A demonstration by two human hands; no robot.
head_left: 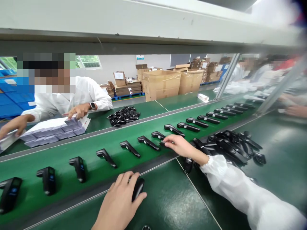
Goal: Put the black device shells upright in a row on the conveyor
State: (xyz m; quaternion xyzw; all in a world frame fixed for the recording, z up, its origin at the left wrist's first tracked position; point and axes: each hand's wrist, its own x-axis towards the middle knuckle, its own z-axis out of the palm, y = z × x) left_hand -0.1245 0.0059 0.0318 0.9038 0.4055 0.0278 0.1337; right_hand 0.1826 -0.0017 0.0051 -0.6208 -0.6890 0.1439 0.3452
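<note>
My left hand (121, 199) curls over a black handheld device (138, 189) at the near edge of the bench; most of that device is hidden under the fingers. Out over the green conveyor belt (100, 177), my right hand (178, 146) pinches the lower end of a black pistol-shaped device (158, 135). The fingers partly cover it. Similar devices lie along the belt in a spaced row. A device (46, 180) at the left shows a small lit display.
Right of my right forearm lies a heap of black devices (230, 145). Across the belt, a co-worker in white (72, 95) handles white boxes (55, 131) near a pile of black parts (123, 115). A metal post (226, 76) and an overhead beam (153, 24) frame the space.
</note>
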